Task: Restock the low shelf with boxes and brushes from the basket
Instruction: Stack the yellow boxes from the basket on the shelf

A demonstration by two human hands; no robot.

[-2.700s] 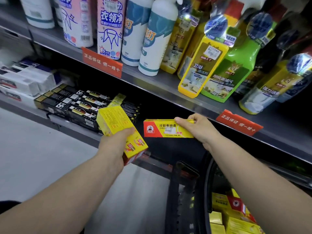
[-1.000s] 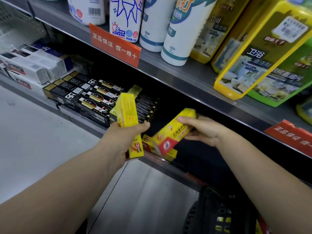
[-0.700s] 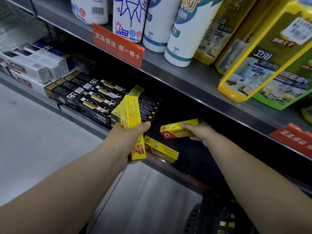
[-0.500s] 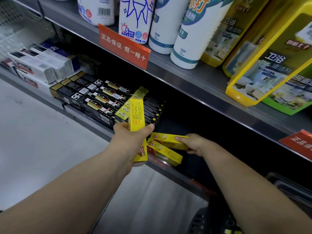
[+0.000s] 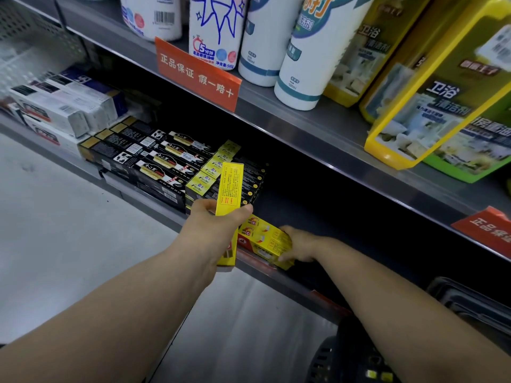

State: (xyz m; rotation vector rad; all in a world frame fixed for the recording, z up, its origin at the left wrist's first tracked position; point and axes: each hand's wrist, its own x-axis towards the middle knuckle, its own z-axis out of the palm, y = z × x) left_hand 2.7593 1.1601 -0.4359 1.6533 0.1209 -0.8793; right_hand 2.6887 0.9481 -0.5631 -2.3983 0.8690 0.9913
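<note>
At the far left of the low shelf [image 5: 318, 205] lay white cartons [image 5: 55, 111] stacked in layers, and just beside them to the right a block of black cartons [image 5: 143, 158] packed side by side with their ends toward the aisle. Above these, an orange tag [image 5: 196, 76] hung from the lip of the upper shelf [image 5: 276, 111], where white bottles [image 5: 304, 64] stood in a row.

The left hand [image 5: 215, 228] reached in over the pale floor [image 5: 69, 230] and held an upright yellow box [image 5: 229, 189] on end, fingers and thumb wrapped around its lower half. The top of the box stood in front of the right end of the black cartons, and its bottom stuck out below the palm.

Just right of that hand, the stacked yellow boxes [image 5: 262, 241] lay flat at the front edge of the low shelf (2 of them, as far as could be seen, 1 on the other), red ends toward the left hand. The right hand [image 5: 298, 244] gripped their right end, thumb on top and fingers curled under.

Further right the shelf ran back into shadow. On the upper shelf a large yellow bottle [image 5: 431, 106] leaned. At the bottom right, under the right forearm, sat the black basket [image 5: 331, 355], its contents mostly hidden.
</note>
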